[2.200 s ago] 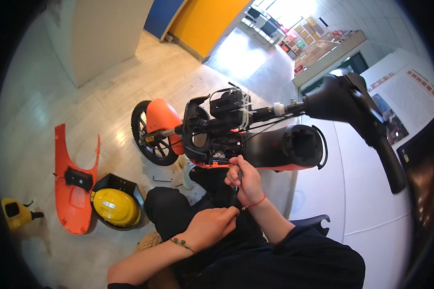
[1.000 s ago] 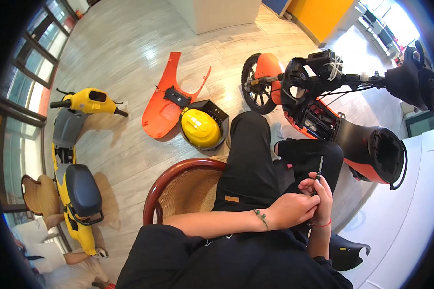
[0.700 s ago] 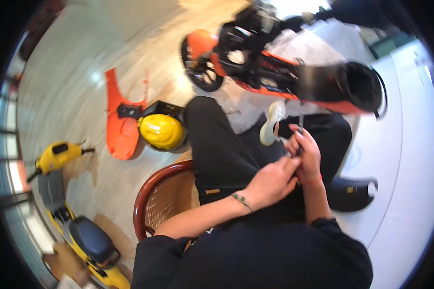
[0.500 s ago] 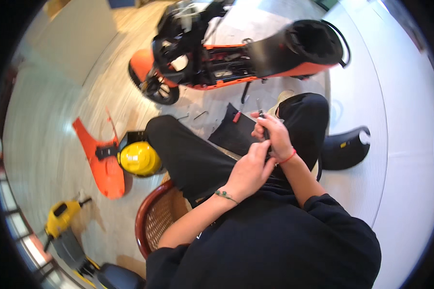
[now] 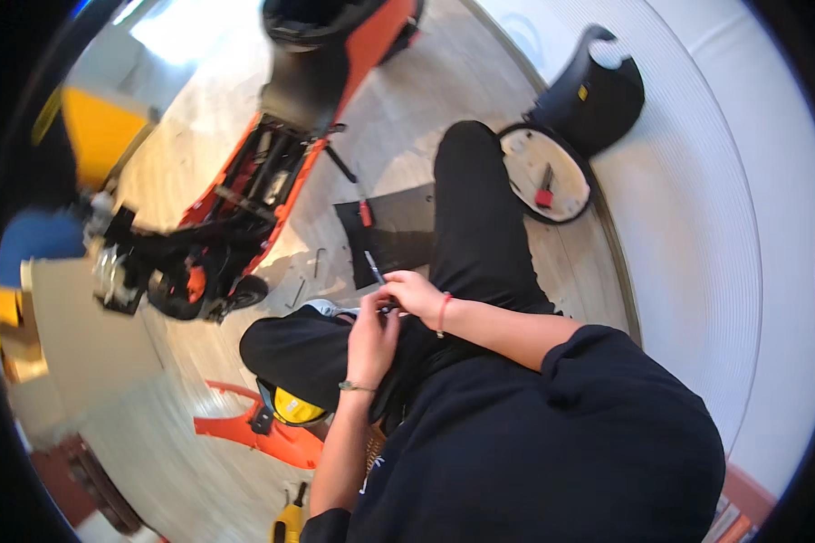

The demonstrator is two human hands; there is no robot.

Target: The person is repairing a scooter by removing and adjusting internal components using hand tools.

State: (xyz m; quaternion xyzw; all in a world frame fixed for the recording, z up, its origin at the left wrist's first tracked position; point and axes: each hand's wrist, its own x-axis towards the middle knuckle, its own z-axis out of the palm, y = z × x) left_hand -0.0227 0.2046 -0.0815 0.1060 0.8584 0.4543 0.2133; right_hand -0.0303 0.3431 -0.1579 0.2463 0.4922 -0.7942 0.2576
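Observation:
My right hand [image 5: 409, 294] holds a slim screwdriver [image 5: 372, 264], its shaft pointing up and forward above my legs. My left hand [image 5: 372, 337] is closed at the handle end, partly hidden behind the fingers. Beyond them, a dark flat panel [image 5: 393, 237] lies on the floor with a red-handled tool [image 5: 365, 214] on it and two hex keys [image 5: 296, 291] to its left. The partly stripped orange scooter [image 5: 356, 56] stands ahead-left, its frame open. At the right, a round black-rimmed piece [image 5: 520, 154] holds a red tool [image 5: 544, 195].
A curved black cover [image 5: 602, 109] leans by the white surface [image 5: 715, 253] on the right. A yellow helmet [image 5: 294, 405] and orange body panel [image 5: 244, 429] lie left of my knee, with part of a yellow vehicle [image 5: 290, 520] below. A yellow wall [image 5: 100, 136] is at upper left.
My view has swung to the right, so the scooter now runs upright in the picture and the round piece shows. Both hands have stayed together on the screwdriver.

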